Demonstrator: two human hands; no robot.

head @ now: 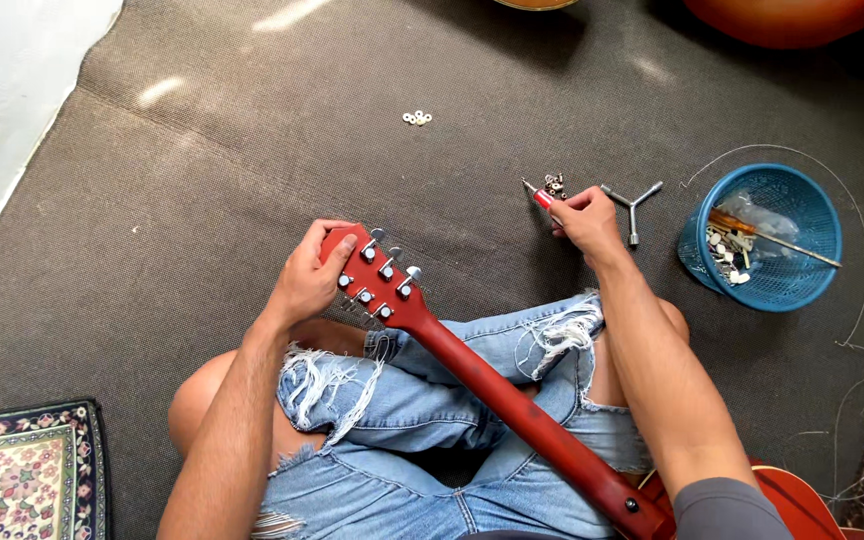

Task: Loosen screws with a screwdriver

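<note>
1. Carpet (252, 150): dark grey, ribbed, covered the whole floor. A pale wall edged it at far left.
2. Guitar neck (522, 410): red, seen from its back, ran from the near right, where it met an orange-red body (797, 495), up across the seated person's lap in torn blue jeans (422, 420).
3. Patterned rug (22, 470): floral, dark-bordered, lay at the near left corner, well apart from the hands.
4. Blue basket (787, 280): plastic mesh, stood to the right of the right hand, near but apart from it. It held small metal parts and a long-shafted tool with an orange handle.
5. Headstock (377, 280): red, with six silver tuning pegs showing, lay at the far end of the neck, left of centre.
6. Left hand (307, 280): wrapped around the left edge of the headstock, fingers curled over its tip, gripping it.
7. Right hand (584, 220): reached out over the carpet, right of the headstock and apart from it, fingers pinched narrowly on a small screwdriver.
8. Three-armed wrench (632, 205): grey metal, lay on the carpet just right of the right hand.
9. Screwdriver (540, 195): red-handled, its metal tip pointed far-left from the fingers.
10. Pile of small hardware (554, 184): lay just beyond the screwdriver.
11. Washers (417, 118): small bright cluster, farther off.
</note>
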